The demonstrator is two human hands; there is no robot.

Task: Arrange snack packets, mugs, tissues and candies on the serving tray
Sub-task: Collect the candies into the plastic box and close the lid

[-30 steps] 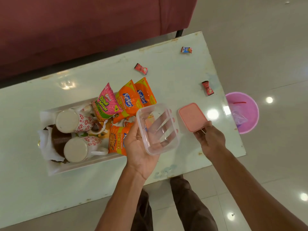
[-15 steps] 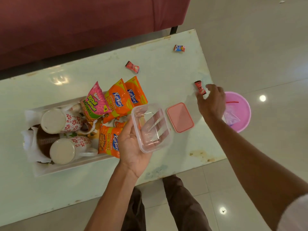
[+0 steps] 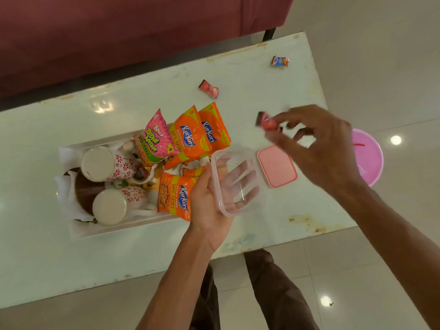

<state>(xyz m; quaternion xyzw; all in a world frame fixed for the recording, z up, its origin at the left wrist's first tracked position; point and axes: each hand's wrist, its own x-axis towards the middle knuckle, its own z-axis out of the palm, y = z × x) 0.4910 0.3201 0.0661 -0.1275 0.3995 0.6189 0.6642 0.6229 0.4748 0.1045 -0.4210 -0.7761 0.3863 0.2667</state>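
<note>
Pinches candy [image 3: 266, 120] in right hand [image 3: 319, 148], blurred, grip seemingly light; holds box [image 3: 229, 159] in left hand [image 3: 207, 210]. Risks dropping it short of box, onto surface [image 3: 262, 225] or floor [image 3: 369, 55].

1 head-worn view, looking steeply down, close above the table [image 3: 250, 75]

The left hand [image 3: 209, 210] holds a clear plastic box [image 3: 235, 182] from beneath, over the table [image 3: 250, 75] near its front edge. The right hand [image 3: 319, 148], blurred, pinches a red candy [image 3: 266, 121] above the pink lid [image 3: 277, 166], which lies flat toward the right edge. Left of the box, the tray [image 3: 78, 232] carries two mugs [image 3: 104, 164] on their sides, tissues [image 3: 65, 194] and snack packets [image 3: 190, 139]. Two more candies [image 3: 209, 88] lie toward the far edge.
</note>
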